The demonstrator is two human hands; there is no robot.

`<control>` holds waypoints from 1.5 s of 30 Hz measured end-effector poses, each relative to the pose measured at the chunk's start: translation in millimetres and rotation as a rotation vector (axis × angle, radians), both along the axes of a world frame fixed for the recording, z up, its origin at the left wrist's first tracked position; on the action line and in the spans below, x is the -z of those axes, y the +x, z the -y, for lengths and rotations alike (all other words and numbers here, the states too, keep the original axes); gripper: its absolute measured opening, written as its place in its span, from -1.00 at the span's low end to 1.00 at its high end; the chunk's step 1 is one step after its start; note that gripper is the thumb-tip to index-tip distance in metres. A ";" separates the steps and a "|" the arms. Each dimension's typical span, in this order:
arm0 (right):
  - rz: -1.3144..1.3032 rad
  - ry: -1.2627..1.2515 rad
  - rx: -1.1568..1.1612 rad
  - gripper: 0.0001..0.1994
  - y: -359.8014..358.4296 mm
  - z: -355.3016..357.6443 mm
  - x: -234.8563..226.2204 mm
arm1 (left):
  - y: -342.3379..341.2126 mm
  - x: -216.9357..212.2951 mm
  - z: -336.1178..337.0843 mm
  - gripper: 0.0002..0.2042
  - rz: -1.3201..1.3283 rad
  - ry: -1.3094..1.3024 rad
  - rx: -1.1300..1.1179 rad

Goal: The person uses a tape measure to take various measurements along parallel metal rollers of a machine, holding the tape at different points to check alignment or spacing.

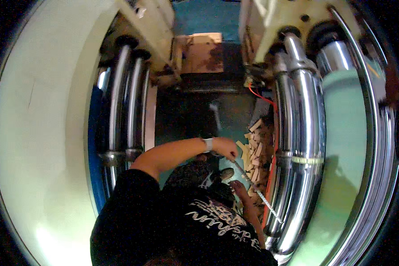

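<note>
My left arm reaches across my body to the right, with a pale band on the wrist. The fingers of my left hand [226, 147] are closed round the upper end of a long thin rod [256, 188]. This rod slants down to the right, and its pale lower end lies in front of the polished columns. My right hand [240, 189] hangs lower, beside the rod and near my shoe [226, 173]. Its fingers look loosely apart with nothing in them, though they are small and dim. Beyond both hands lies a heap of tan, block-like pieces [255, 150].
Thick polished columns [303, 111] run along my right, with a red hose [258, 94] beside them. Slimmer steel bars [119, 97] stand on the left by a large pale panel [40, 119]. Ahead are cream machine blocks [270, 22] and a brown sheet [204, 51].
</note>
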State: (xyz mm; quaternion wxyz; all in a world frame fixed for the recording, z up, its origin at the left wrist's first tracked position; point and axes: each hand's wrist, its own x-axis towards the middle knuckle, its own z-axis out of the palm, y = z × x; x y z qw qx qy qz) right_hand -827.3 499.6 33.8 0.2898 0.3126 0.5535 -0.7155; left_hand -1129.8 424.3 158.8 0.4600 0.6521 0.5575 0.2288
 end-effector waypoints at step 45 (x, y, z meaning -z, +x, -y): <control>-0.479 -0.431 -0.622 -0.82 -619.6 288.3 -183.2 | 111.8 -148.3 376.4 -0.81 -0.414 -0.350 -2.628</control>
